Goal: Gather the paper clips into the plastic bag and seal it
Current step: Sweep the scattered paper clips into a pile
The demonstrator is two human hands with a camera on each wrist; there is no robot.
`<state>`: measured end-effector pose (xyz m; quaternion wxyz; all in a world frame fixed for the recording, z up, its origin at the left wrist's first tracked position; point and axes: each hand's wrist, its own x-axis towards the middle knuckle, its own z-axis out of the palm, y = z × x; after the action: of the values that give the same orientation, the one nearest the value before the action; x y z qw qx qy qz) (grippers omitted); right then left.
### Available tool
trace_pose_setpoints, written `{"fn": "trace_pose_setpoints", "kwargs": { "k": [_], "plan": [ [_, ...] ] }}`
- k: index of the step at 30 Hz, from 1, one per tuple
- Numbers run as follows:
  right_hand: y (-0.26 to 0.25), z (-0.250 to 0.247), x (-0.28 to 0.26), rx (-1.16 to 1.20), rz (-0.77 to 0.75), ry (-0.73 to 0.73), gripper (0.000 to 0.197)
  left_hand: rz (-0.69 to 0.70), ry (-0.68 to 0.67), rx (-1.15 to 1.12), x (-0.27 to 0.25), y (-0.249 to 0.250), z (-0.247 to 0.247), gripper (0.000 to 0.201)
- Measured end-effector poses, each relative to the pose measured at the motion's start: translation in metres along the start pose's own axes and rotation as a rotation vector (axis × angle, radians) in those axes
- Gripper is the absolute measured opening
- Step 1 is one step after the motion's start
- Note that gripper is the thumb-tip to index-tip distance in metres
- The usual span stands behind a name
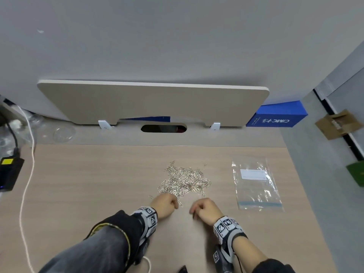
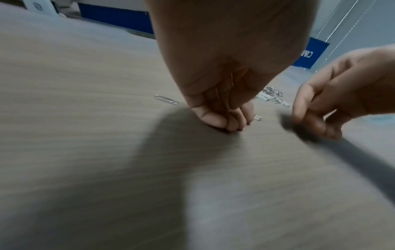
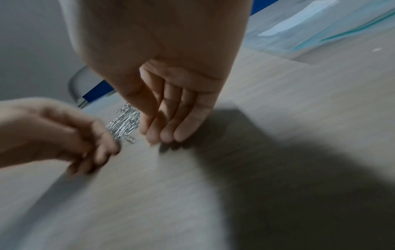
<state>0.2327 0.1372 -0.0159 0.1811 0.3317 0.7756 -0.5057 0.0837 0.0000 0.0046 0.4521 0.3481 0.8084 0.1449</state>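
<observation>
A heap of silver paper clips (image 1: 185, 181) lies in the middle of the wooden desk (image 1: 88, 184). A clear zip bag (image 1: 256, 186) with a white label lies flat to its right, blue seal strip towards me. My left hand (image 1: 173, 203) sits at the heap's near left edge. Its fingers (image 2: 224, 121) curl under with the tips on the desk, and thin metal glints show in the palm. My right hand (image 1: 194, 210) is just beside it, fingers (image 3: 164, 135) pointing down at the desk and holding nothing. A stray clip (image 2: 166, 100) lies left of the left hand.
A beige divider panel (image 1: 153, 101) stands along the desk's back, with a cable slot (image 1: 163, 128) in front of it. A blue box (image 1: 275, 117) is at the back right. A black device (image 1: 9, 172) and a white cord (image 1: 27, 184) lie at the left edge.
</observation>
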Motion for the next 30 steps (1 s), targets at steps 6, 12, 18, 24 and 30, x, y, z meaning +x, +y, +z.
{"fn": "trace_pose_setpoints", "kwargs": {
  "k": [6, 12, 18, 24, 30],
  "plan": [
    [-0.024, 0.027, 0.015, -0.004, -0.013, -0.113, 0.038, 0.028, 0.203, -0.101, 0.013, 0.005, -0.008, 0.028],
    [-0.045, 0.021, 0.050, 0.070, -0.030, 0.081, 0.039, -0.241, 0.346, -0.080, -0.002, -0.043, -0.033, 0.023],
    [-0.030, -0.012, 0.043, 0.120, 0.030, 0.395, 0.033, -0.233, 0.253, 0.013, 0.002, -0.036, -0.030, 0.018],
    [-0.013, -0.032, 0.017, 0.003, 0.165, 0.636, 0.019, -0.090, 0.203, -0.126, 0.023, -0.001, -0.012, 0.026],
    [-0.024, -0.013, 0.031, 0.114, 0.127, 0.582, 0.024, -0.109, 0.324, -0.254, 0.020, -0.002, -0.017, 0.029]
  ]
}}
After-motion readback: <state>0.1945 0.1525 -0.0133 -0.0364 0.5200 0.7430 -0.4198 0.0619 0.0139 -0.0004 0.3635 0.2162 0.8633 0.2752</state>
